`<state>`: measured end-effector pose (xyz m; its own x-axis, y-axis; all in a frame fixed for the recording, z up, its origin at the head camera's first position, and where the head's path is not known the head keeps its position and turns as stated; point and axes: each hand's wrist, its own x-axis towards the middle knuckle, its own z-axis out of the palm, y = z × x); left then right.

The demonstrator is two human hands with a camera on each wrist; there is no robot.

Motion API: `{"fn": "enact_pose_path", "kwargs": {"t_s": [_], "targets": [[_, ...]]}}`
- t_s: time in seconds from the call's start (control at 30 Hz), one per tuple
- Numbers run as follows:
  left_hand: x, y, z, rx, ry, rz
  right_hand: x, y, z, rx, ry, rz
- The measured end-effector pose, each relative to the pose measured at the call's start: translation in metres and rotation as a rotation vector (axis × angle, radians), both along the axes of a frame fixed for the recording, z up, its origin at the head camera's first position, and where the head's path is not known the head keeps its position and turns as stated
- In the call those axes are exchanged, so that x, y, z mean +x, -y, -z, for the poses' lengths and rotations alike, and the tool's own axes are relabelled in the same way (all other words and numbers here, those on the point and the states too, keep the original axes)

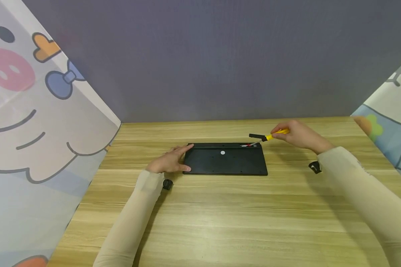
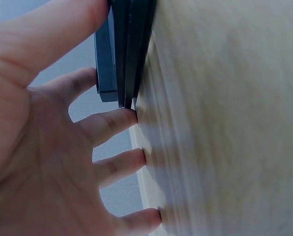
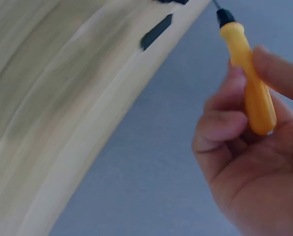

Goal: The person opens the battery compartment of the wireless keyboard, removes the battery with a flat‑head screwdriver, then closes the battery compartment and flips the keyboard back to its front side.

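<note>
A black keyboard (image 1: 225, 163) lies face down on the wooden table, its long raised strip at the far side. My left hand (image 1: 168, 161) rests at its left end, thumb and index finger touching it. In the left wrist view the other fingers (image 2: 119, 164) spread straight, tips against the tabletop. My right hand (image 1: 297, 135) holds a screwdriver (image 3: 254, 93) by its yellow handle between thumb and fingers. Its shaft slants down to the open battery compartment (image 1: 254, 145) at the far right of the keyboard. Something small, red and silvery shows there, too small to tell.
Just behind the compartment lies a small black strip, like a battery cover (image 1: 256, 136). A grey panel (image 1: 220, 63) rises along the table's far edge. Printed cartoon cloth (image 1: 36, 141) borders the left side. Black wrist mounts show by the left sleeve (image 1: 150, 180) and right sleeve (image 1: 337, 161).
</note>
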<state>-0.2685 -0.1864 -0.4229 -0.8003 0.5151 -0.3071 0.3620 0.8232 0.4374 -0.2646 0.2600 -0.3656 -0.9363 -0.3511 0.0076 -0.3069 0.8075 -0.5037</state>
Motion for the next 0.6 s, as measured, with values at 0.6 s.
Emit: {"fn": "enact_pose_path", "kwargs": {"t_s": [0.6], "targets": [[0.000, -0.003, -0.002, 0.002, 0.014, -0.014, -0.008, -0.018, 0.042, -0.053, 0.224, -0.087]]}}
